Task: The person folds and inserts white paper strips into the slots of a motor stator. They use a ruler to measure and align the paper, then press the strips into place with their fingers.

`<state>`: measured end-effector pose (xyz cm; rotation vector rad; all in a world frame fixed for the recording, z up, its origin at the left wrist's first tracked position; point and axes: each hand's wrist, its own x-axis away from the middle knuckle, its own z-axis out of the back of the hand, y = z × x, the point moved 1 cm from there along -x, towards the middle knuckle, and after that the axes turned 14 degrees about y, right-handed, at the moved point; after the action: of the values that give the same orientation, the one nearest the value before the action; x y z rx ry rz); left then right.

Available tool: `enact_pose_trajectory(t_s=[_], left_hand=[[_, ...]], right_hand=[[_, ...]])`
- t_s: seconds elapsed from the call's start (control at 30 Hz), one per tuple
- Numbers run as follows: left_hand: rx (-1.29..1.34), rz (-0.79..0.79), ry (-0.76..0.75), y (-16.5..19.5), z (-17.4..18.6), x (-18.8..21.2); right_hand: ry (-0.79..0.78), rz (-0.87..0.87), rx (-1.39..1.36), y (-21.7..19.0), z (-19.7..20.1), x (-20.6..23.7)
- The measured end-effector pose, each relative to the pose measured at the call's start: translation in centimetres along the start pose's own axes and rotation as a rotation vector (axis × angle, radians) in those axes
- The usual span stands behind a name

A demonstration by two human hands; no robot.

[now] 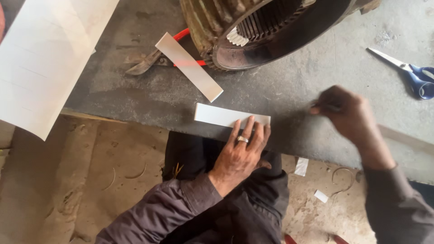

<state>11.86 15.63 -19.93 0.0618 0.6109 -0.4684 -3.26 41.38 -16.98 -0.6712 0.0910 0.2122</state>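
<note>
Head view: the left hand [239, 156] lies flat with fingers spread, pressing a white paper strip [224, 116] at the slab's [135, 97] near edge. The right hand [346, 113], closed, pinches a thin dark tool, blurred, near that edge.

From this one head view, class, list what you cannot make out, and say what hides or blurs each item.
- Thin item pinched in the right hand: motion blur, too small to name.
- Snips: handles hidden under the upper white strip and the motor housing.
- Motor housing: cut off by the top edge.
- Large white sheet: cut off at the left edge.
- Lower white strip: right end covered by the left hand.
- Blue scissors: handles cut off at the right edge.
</note>
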Motion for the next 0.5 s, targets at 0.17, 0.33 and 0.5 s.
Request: enact_pose_trajectory(t_s=[0.17,0.33,0.5], left_hand=[[-0.106,-0.003,-0.089,0.3,-0.7,0.2],[-0.116,0.022,-0.107,-0.7,-1.5,0.4],[-0.175,-0.047,-0.115,-2.2,-2.5,0.1]], right_hand=[[-0.045,0.145,-0.115,-5.4,-4.0,1.9],[0.064,0.224,-0.025,-8.8,-5.7,2.8],[0.085,0.260,0.093,-9.2,-7.8,2.1]])
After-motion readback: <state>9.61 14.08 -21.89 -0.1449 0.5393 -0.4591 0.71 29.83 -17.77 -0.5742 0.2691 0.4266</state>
